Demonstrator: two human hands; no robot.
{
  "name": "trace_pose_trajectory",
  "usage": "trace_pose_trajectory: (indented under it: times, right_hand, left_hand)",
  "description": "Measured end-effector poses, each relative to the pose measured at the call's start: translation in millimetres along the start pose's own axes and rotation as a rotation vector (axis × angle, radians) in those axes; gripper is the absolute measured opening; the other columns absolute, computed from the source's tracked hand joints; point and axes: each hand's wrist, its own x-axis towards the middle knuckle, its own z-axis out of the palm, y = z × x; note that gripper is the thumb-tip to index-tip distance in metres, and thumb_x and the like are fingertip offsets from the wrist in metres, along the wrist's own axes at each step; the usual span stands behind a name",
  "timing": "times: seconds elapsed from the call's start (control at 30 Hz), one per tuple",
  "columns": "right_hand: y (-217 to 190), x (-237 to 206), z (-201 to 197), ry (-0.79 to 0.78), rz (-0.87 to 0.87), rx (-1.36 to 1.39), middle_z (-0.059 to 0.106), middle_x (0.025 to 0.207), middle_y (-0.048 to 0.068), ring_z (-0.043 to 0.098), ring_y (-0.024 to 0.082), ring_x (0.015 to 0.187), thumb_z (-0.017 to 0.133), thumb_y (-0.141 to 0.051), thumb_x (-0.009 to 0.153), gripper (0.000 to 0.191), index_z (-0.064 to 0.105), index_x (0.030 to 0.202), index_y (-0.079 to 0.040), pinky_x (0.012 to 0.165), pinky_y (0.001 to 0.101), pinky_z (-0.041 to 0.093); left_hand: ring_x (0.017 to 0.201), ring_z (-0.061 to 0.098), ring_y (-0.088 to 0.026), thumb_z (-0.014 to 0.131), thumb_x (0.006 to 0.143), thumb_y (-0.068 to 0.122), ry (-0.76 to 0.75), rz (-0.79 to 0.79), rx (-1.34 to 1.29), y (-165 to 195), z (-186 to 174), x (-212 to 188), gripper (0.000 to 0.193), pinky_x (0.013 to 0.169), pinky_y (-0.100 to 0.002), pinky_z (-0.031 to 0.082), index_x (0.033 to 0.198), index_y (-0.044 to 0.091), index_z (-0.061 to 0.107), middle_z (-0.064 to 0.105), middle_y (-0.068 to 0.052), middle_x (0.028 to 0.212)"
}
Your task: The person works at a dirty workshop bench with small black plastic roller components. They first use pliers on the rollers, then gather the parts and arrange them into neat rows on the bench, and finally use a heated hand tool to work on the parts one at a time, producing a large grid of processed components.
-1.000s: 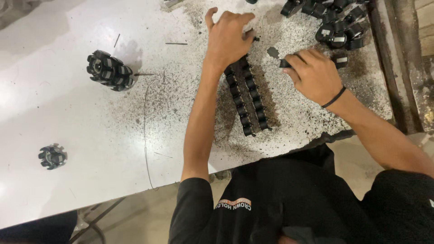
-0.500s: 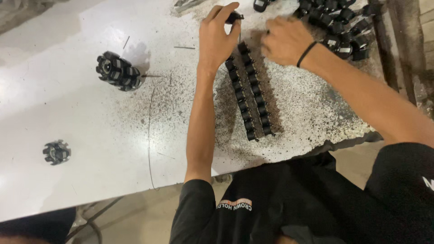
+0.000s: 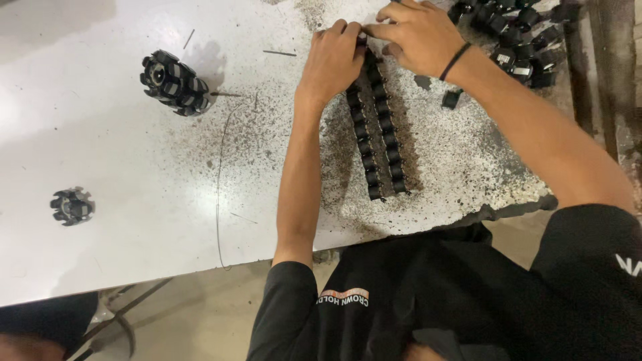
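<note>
Nearest, two rows of small black parts (image 3: 378, 134) run up the speckled white table (image 3: 100, 261). At their far end the left hand (image 3: 332, 61) and right hand (image 3: 416, 35) meet, fingertips pinched together on the top piece. Beyond lies a pile of loose black parts (image 3: 518, 33); left sit a large black ring assembly (image 3: 174, 83) and a smaller one (image 3: 72, 206).

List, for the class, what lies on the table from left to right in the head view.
Small ring of black parts → larger ring → left hand → two rows of black parts → right hand → loose black piece → pile of black parts.
</note>
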Motion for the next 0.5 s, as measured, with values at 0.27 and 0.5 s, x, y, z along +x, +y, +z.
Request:
trace_pose_trajectory:
  times: [0.27,0.5]
  right_hand:
    - [52.3,-15.9,35.3,-0.156,-0.019,-0.043,0.073,0.094,0.007,0.069,0.026,0.094,0.073,-0.003,0.089,0.014,0.077,0.101,-0.008,0.089,0.0428,0.058]
    - [32.1,-16.3,1.4,-0.097,0.228,-0.078,0.075,0.110,0.015,0.069,0.024,0.094,0.067,0.001,0.105,0.027,0.077,0.129,-0.003,0.084,0.0384,0.056]
  left_hand:
    - [0.096,0.065,-0.038,0.071,0.088,0.014,0.044,0.060,-0.067,-2.2,-0.8,-1.2,0.024,0.095,-0.053,0.045,0.112,0.010,0.070,0.066,-0.013,0.102]
    - [0.085,0.065,-0.038,0.062,0.097,0.008,0.160,0.044,-0.128,-1.7,-17.8,0.5,0.022,0.088,-0.053,0.050,0.118,0.010,0.066,0.059,-0.016,0.107]
